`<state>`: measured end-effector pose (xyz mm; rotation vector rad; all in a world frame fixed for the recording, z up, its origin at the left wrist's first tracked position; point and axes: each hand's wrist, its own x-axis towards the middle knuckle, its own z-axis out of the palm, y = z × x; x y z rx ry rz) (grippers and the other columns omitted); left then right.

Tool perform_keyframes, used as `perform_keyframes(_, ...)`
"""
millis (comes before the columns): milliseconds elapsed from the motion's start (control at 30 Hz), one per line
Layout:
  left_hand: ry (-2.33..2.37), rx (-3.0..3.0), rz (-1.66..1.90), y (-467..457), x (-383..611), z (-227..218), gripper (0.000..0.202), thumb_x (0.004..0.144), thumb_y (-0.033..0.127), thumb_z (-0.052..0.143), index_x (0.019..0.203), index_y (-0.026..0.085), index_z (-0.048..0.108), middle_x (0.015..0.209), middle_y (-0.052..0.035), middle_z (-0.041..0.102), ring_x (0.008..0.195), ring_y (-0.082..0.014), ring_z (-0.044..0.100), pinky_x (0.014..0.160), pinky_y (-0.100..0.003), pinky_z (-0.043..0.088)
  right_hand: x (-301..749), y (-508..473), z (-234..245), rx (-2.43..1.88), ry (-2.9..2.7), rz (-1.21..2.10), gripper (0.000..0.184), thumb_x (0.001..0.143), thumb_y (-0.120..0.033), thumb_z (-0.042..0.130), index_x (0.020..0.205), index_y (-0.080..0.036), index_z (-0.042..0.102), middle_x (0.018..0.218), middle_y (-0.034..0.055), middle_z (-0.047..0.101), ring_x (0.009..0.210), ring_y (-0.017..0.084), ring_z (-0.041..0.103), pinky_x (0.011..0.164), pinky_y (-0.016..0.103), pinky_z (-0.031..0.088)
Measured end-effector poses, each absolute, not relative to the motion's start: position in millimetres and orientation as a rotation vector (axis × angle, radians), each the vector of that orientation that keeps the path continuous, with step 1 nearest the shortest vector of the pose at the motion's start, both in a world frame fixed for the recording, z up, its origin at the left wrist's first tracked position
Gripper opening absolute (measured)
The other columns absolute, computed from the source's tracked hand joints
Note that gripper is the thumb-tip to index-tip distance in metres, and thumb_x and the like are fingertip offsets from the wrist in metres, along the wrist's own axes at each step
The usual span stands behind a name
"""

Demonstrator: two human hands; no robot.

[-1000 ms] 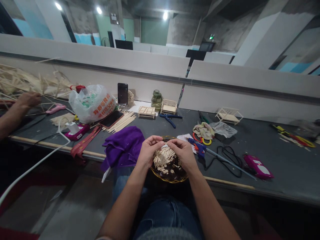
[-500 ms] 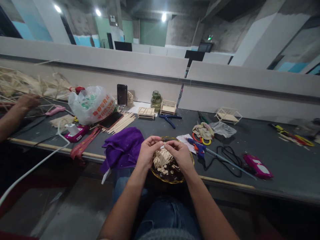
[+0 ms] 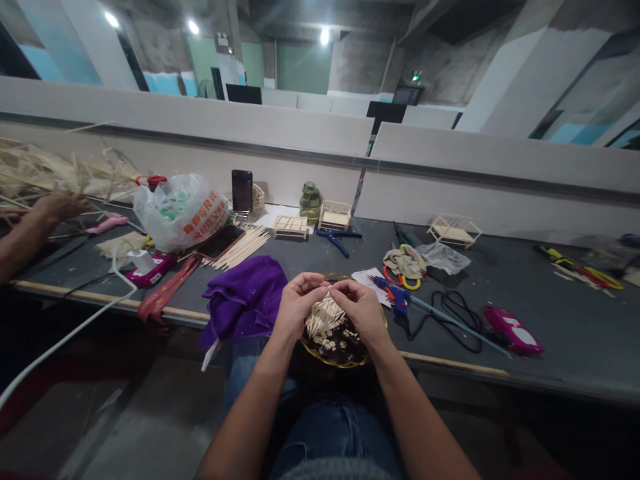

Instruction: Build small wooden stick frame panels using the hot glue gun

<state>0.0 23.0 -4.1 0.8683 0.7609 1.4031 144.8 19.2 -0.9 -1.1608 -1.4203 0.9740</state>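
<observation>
My left hand [image 3: 299, 303] and my right hand [image 3: 361, 307] meet above a dark round basket with a gold rim [image 3: 345, 365]. Thumb and fingers of both hands are pinched together, tip to tip. Whatever lies between the fingertips is too small to name. Below them, a heap of short wooden sticks [image 3: 325, 317] fills the basket's left side. Several tiny pale wooden pieces [image 3: 327, 343] lie at its front. To the left is a crumpled purple cloth [image 3: 245, 293]; a blue glue gun [image 3: 397, 293] rests just right of the basket.
Small stick-built furniture models [image 3: 291, 227] stand along the back, beside a green jar [image 3: 311, 203] and an upright phone [image 3: 243, 191]. Blue pliers [image 3: 340, 240], scissors [image 3: 411, 283], a plastic bag [image 3: 183, 212] and a magenta power strip [image 3: 513, 330] share the table. Another person's hand [image 3: 63, 205] is at far left.
My hands stay pinched over the basket, with only a slight shift of the fingertips. The other person's hand at far left has moved a little. The whole view has shifted slightly.
</observation>
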Motion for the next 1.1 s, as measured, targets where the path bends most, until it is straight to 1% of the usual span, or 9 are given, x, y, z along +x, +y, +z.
perform_keyframes(300, 0.797, 0.88, 1.42, 23, 2, -4, 0.035, 0.062, 0.021, 0.086, 0.09, 0.015, 0.067, 0.079, -0.0022, 0.072, 0.071, -0.0109, 0.065, 0.07, -0.021, 0.05, 149, 18, 1, -1.255, -1.596, 0.707, 0.021, 0.083, -0.038, 0.065, 0.083, -0.018, 0.072, 0.077, 0.0028, 0.07, 0.07, 0.016, 0.059, 0.067, 0.027, 0.045)
perform_keyframes(533, 0.793, 0.802, 1.399, 26, -2, -6, 0.037, 0.06, 0.02, 0.087, 0.091, 0.014, 0.068, 0.077, -0.0027, 0.072, 0.067, -0.01, 0.065, 0.064, -0.019, 0.049, 187, 17, 8, -1.377, -1.537, 0.572, 0.024, 0.085, -0.041, 0.061, 0.084, -0.019, 0.07, 0.082, 0.0039, 0.07, 0.076, 0.019, 0.062, 0.073, 0.029, 0.047)
perform_keyframes(667, 0.78, 0.769, 1.406, 29, -4, -7, 0.037, 0.059, 0.019, 0.088, 0.09, 0.014, 0.068, 0.076, -0.0022, 0.072, 0.063, -0.0081, 0.062, 0.06, -0.017, 0.047, 205, 11, 12, -1.491, -1.502, 0.412, 0.032, 0.086, -0.049, 0.057, 0.073, -0.019, 0.063, 0.063, -0.002, 0.058, 0.06, 0.014, 0.052, 0.06, 0.025, 0.039)
perform_keyframes(733, 0.771, 0.744, 1.417, 30, -5, -7, 0.037, 0.058, 0.019, 0.088, 0.089, 0.014, 0.068, 0.074, -0.0012, 0.071, 0.061, -0.0074, 0.061, 0.059, -0.017, 0.047, 214, 8, 11, -1.593, -1.485, 0.278, 0.037, 0.086, -0.048, 0.055, 0.062, -0.021, 0.053, 0.054, -0.0046, 0.047, 0.053, 0.012, 0.043, 0.055, 0.025, 0.033)
perform_keyframes(800, 0.767, 0.72, 1.431, 30, -5, -6, 0.037, 0.058, 0.019, 0.088, 0.088, 0.014, 0.068, 0.073, -0.0008, 0.07, 0.061, -0.0073, 0.061, 0.059, -0.017, 0.047, 227, 8, 7, -1.734, -1.454, 0.135, 0.037, 0.086, -0.045, 0.053, 0.058, -0.022, 0.046, 0.053, -0.0044, 0.043, 0.053, 0.012, 0.041, 0.054, 0.025, 0.031)
perform_keyframes(867, 0.764, 0.704, 1.446, 31, -5, -6, 0.038, 0.057, 0.018, 0.088, 0.088, 0.014, 0.068, 0.073, -0.0008, 0.07, 0.061, -0.0072, 0.061, 0.059, -0.017, 0.047, 243, 9, 2, -1.888, -1.417, 0.024, 0.027, 0.086, -0.04, 0.052, 0.065, -0.021, 0.051, 0.062, -0.0011, 0.052, 0.059, 0.015, 0.048, 0.057, 0.026, 0.033)
perform_keyframes(933, 0.758, 0.69, 1.459, 31, -5, -5, 0.038, 0.056, 0.018, 0.089, 0.087, 0.014, 0.068, 0.072, -0.0006, 0.07, 0.06, -0.0069, 0.061, 0.058, -0.016, 0.047, 259, 12, -4, -2.041, -1.392, -0.015, 0.016, 0.085, -0.034, 0.052, 0.086, -0.02, 0.059, 0.087, 0.0064, 0.064, 0.074, 0.019, 0.059, 0.064, 0.028, 0.039)
perform_keyframes(1000, 0.753, 0.675, 1.466, 32, -5, -5, 0.038, 0.055, 0.018, 0.089, 0.087, 0.014, 0.068, 0.072, -0.0003, 0.07, 0.059, -0.0067, 0.06, 0.057, -0.016, 0.047, 273, 15, -10, -2.237, -1.367, 0.044, 0.024, 0.087, -0.035, 0.05, 0.1, -0.018, 0.06, 0.102, 0.0133, 0.065, 0.088, 0.025, 0.063, 0.071, 0.032, 0.043)
perform_keyframes(1100, 0.755, 0.655, 1.465, 32, -5, -6, 0.04, 0.054, 0.018, 0.089, 0.087, 0.013, 0.068, 0.07, 0.0, 0.07, 0.058, -0.0067, 0.06, 0.057, -0.016, 0.047, 284, 21, -21, -2.396, -1.326, 0.212, 0.037, 0.09, -0.049, 0.046, 0.09, -0.018, 0.066, 0.091, 0.018, 0.068, 0.089, 0.032, 0.066, 0.075, 0.04, 0.046)
